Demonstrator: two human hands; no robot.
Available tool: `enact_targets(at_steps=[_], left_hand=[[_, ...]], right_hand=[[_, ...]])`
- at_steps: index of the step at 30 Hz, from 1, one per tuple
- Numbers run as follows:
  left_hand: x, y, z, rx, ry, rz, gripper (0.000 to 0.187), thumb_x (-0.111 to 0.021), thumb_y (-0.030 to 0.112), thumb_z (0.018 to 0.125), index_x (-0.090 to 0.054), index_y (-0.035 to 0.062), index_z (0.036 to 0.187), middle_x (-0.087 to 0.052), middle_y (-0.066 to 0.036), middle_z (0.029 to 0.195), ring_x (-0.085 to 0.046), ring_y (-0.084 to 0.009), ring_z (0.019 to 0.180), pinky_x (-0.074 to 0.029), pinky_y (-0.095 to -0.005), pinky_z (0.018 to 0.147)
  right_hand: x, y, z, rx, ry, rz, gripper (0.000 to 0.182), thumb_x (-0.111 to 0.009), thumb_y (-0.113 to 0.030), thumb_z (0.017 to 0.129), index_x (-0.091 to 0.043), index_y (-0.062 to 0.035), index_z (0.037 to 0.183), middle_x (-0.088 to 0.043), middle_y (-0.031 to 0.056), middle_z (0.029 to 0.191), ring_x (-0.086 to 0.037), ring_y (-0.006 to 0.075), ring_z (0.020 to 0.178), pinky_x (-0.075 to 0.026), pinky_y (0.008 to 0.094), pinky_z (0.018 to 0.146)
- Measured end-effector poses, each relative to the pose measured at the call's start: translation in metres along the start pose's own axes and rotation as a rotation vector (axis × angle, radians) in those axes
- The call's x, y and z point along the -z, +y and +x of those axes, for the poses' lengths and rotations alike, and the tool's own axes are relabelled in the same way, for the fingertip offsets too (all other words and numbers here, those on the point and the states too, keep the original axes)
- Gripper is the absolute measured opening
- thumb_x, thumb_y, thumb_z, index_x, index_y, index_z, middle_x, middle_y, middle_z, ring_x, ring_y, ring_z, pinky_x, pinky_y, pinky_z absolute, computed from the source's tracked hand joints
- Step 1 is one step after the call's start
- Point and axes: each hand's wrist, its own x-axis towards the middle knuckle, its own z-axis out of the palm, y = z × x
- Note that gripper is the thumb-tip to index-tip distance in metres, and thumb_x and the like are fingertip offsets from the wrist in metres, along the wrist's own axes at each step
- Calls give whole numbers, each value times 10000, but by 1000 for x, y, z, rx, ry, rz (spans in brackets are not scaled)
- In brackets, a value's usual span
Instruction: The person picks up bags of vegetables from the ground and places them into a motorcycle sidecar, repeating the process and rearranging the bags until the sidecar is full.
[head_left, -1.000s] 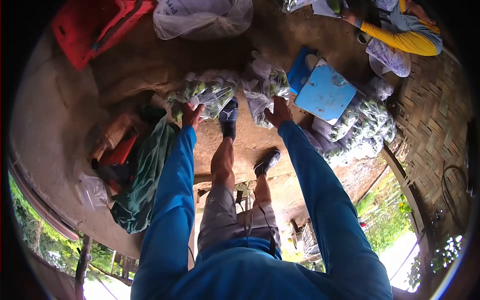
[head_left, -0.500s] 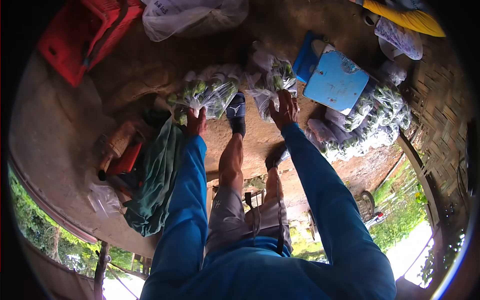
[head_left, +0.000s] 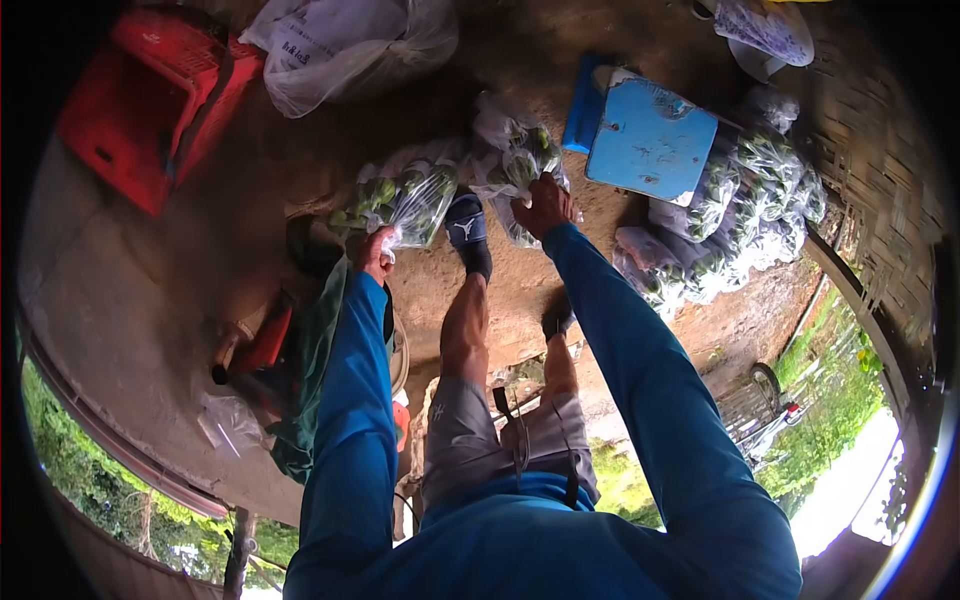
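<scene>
My left hand (head_left: 375,254) is closed round the gathered neck of a clear plastic bag of green vegetables (head_left: 408,203), which rests on the dirt floor. To the right, my right hand (head_left: 547,207) grips a second clear bag of green vegetables (head_left: 520,160), its fingers partly hidden behind the knuckles. The exact kind of vegetable is hard to make out through the plastic. Between the two bags my foot wears a dark slipper (head_left: 465,220).
A blue scale (head_left: 652,140) stands beyond my right hand, beside a pile of filled clear bags (head_left: 740,215). At the upper left are a red crate (head_left: 140,120) and a large whitish sack (head_left: 350,50). Green cloth (head_left: 312,370) lies by my left forearm.
The head view has turned a little, shifting the surroundings. Both hands keep their grip on the bags; the left hand sits slightly lower and farther left in view.
</scene>
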Motion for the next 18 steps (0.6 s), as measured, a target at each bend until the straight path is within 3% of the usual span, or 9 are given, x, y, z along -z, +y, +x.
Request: enact_targets(at_steps=[6, 8, 10, 14, 16, 17, 18], left_hand=[[7, 5, -8, 16, -104, 117, 191, -667, 321, 663, -529, 213, 740, -357, 63, 520, -300, -63, 380, -246, -243, 386], [10, -5, -14, -175, -172, -10, 196, -637, 342, 665, -520, 209, 749, -359, 57, 514, -311, -75, 384, -254, -244, 388], [2, -3, -12, -79, -88, 60, 208, -615, 359, 655, -505, 208, 748, -372, 55, 542, -331, -86, 399, -260, -246, 387], [-2, -5, -15, 47, -103, 81, 204, -610, 352, 642, -469, 219, 708, -372, 48, 540, -336, -93, 394, -258, -251, 376], [-5, -9, -28, -94, -141, -72, 225, -612, 370, 638, -452, 221, 689, -356, 45, 517, -320, -97, 379, -252, -244, 365], [-3, -8, -27, -48, -176, -64, 236, -614, 385, 637, -456, 220, 695, -368, 46, 540, -316, -98, 380, -256, -243, 356], [-2, -6, -32, -5, -203, -62, 248, -617, 400, 635, -460, 220, 700, -380, 46, 563, -312, -99, 381, -260, -241, 347]], right_hand=[[17, -4, -9, -58, -340, -291, 415, -500, -369, 698, -612, -55, 946, -487, 119, 1085, -517, 337, 988, -424, 456, 822], [17, -2, -34, -85, -381, -344, 408, -495, -369, 696, -619, -67, 941, -480, 119, 1097, -512, 337, 992, -424, 452, 822], [8, 20, -68, 50, -192, -270, 371, -526, -380, 668, -626, -33, 751, -540, 157, 918, -588, 357, 735, -478, 456, 661], [43, 33, -148, 18, -149, -82, 333, -537, -375, 688, -632, -56, 700, -537, 135, 843, -570, 339, 745, -466, 431, 638], [71, 42, -193, 19, -95, 56, 372, -552, -419, 691, -622, -54, 681, -526, 138, 783, -557, 333, 693, -448, 434, 596], [77, 51, -218, -1, -50, 95, 404, -549, -450, 709, -623, -53, 684, -520, 138, 760, -542, 323, 654, -433, 441, 580], [85, 60, -244, 12, 24, 166, 361, -569, -390, 698, -570, -32, 658, -482, 133, 713, -517, 319, 647, -404, 426, 544]])
